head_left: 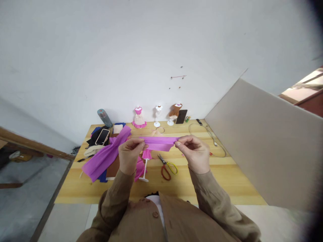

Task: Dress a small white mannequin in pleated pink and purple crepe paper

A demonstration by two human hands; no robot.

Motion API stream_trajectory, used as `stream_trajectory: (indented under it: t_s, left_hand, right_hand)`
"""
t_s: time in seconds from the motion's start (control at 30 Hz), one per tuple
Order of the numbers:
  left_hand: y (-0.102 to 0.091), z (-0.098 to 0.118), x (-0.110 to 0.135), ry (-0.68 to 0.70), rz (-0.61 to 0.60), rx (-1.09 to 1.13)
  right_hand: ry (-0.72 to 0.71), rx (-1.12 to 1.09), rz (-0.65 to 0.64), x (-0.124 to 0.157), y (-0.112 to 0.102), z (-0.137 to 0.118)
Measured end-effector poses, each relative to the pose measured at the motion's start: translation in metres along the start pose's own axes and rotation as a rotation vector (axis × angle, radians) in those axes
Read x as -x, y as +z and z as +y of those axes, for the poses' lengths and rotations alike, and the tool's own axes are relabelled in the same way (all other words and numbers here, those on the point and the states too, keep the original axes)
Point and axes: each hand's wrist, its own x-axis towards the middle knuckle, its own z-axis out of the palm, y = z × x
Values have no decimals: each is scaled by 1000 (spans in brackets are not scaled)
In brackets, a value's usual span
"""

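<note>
A folded strip of purple crepe-like material (161,143) is stretched between my two hands above the table. My left hand (130,154) pinches its left end, and my right hand (195,153) pinches the right end. Below the strip, a small white doll stand (145,169) with pink material lies tilted on the wood, its upper part hidden. Scissors (166,166) with one red and one yellow handle lie partly spread beneath my hands. A larger purple sheet (108,156) lies across the pile to the left.
Along the wall stand a pink-and-cream dressed mannequin (138,117), a bare white one (158,116), a brown-dressed one (174,112) and a dark phone (181,116). A bottle (104,117) and another phone (103,136) are at left. A cable (214,137) lies right, beside a pale panel (264,144).
</note>
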Motion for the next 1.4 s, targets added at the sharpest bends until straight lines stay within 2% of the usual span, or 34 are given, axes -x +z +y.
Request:
stream_trajectory:
  t_s: [0.17,0.37,0.53,0.7,0.77,0.83,0.97,1.03,1.4]
  left_hand:
    - [1,-2,0,12,-16,-15]
    - [-2,-7,-5,25,-39,-43]
    - [-5,-12,-9,93,-57,-137]
    - [-4,-15,-9,205,-20,-218]
    - [-1,-15,-8,200,-2,-230]
    - [2,-13,-6,145,8,-191]
    - [6,-8,-3,10,24,-74]
    - [6,-8,-2,-36,30,-36]
    - [3,-4,2,-18,45,25]
  right_hand:
    - [-48,3,11,-2,-1,8]
    - [-214,142,-116,-6,-7,12]
    - [-350,301,-157,-9,-8,11]
    - [-389,369,-140,-10,-6,8]
    - [-356,379,-111,-9,-5,9]
    - [-254,354,-79,-8,-3,10]
    - [8,139,-38,-6,0,13]
    - [71,37,-33,-6,1,11]
    - [32,-4,-11,-2,1,5]
